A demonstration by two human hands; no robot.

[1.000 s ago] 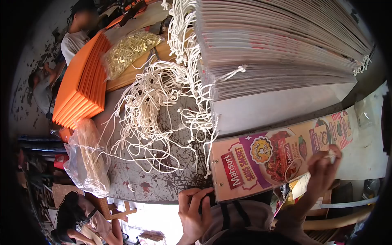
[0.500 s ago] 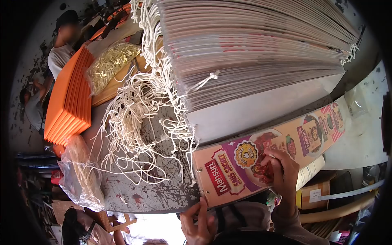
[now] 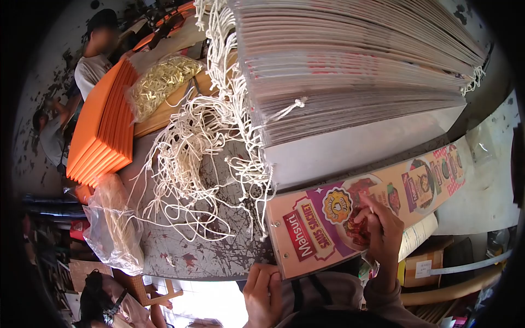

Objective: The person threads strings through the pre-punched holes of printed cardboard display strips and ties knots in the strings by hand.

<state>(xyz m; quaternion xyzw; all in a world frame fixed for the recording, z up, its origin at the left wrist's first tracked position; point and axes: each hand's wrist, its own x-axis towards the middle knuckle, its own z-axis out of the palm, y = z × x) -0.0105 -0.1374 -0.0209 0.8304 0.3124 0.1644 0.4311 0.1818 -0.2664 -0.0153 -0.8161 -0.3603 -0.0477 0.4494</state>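
A long printed board (image 3: 306, 262) with pictures of food lies face up along the table's near edge, two eyelets at its left end. My right hand (image 3: 383, 227) is over the middle of the board with its fingers pinched; a small pale thing at the fingertips is too small to name. Beside the board's lower left corner is my left hand (image 3: 263, 292), its fingers curled; what they hold, if anything, is hidden. A tall stack of boards (image 3: 355, 76) with white cords stands behind. Loose knotted white cords (image 3: 188, 147) lie in a tangle to the left.
Orange folded sheets (image 3: 104, 126), a clear bag of gold-coloured pieces (image 3: 164, 82) and a plastic bag of pale strands (image 3: 116, 224) are on the left of the table (image 3: 191, 262). A person (image 3: 95, 60) is at the upper left; another person is at the lower left.
My right hand has moved left from the board's far right part to its middle. My left hand's fingers are now more curled at the corner. The whole view has shifted slightly.
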